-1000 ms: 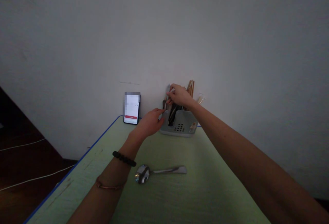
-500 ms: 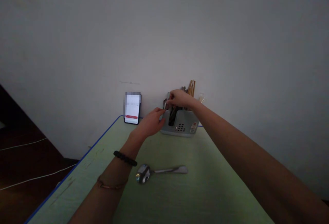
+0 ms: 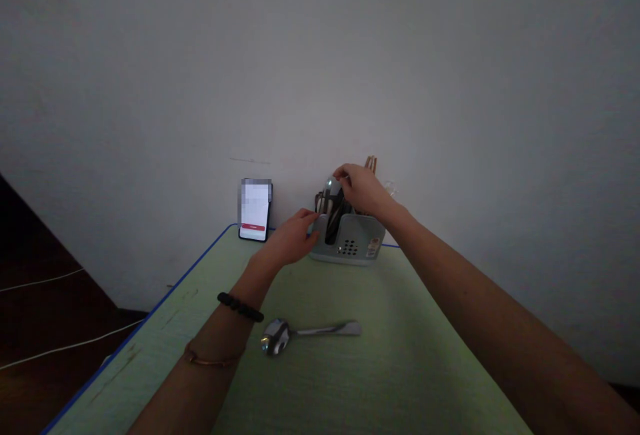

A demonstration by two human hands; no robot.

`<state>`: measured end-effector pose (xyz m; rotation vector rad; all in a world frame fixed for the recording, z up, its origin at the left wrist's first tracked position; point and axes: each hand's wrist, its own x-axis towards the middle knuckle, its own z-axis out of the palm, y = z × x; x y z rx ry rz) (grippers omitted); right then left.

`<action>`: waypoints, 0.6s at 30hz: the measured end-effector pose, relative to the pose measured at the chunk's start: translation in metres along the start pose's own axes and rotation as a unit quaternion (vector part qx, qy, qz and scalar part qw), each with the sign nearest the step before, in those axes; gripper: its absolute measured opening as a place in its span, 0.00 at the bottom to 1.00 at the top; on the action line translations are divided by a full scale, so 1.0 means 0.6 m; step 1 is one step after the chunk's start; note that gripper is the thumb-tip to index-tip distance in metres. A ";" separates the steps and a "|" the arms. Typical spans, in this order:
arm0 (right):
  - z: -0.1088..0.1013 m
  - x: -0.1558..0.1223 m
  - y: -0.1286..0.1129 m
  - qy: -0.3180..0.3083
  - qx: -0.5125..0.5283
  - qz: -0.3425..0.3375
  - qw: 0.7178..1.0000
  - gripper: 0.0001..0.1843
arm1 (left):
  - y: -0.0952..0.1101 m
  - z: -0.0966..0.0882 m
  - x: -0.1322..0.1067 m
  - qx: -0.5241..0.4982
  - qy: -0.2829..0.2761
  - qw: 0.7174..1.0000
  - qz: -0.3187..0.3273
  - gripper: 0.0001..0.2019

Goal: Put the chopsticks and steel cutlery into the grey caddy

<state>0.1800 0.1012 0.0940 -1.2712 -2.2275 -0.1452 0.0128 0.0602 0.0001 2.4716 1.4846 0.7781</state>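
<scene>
A grey utensil holder (image 3: 363, 238) with round holes in its front stands against the wall. My left hand (image 3: 293, 238) steadies its left side, with the fingers at the rim and the thumb against the front. Over the holder, my right hand (image 3: 363, 185) is closed in a pinch at the top of a shiny metal spoon (image 3: 331, 188), bowl up in the left part of the holder. Other cutlery stands around it, partly hidden by my hands. Wooden chopsticks (image 3: 371, 163) rise behind my right hand. Another metal spoon (image 3: 310, 332) lies flat on the table, nearer to me.
A phone (image 3: 255, 210) with a lit screen leans upright against the wall, left of the holder. The pale green table (image 3: 300, 388) has a blue edge. White cables (image 3: 65, 348) run over the dark floor at the left.
My right hand has risen slightly and shifted to the right. The spoon's bowl now shows beside its fingertips. My left hand stays at the holder.
</scene>
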 end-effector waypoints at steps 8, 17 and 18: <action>0.007 -0.117 0.013 0.199 0.075 0.010 0.977 0.12 | -0.002 0.007 -0.001 -0.011 -0.002 1.000 0.000 0.22; 0.003 -0.183 -0.008 0.042 0.188 0.045 0.980 0.08 | -0.002 -0.001 -0.005 -0.001 -0.025 1.000 0.007 0.25; -0.001 -0.185 -0.010 0.000 0.190 0.039 0.981 0.08 | -0.002 -0.002 -0.006 0.004 -0.030 1.000 0.007 0.26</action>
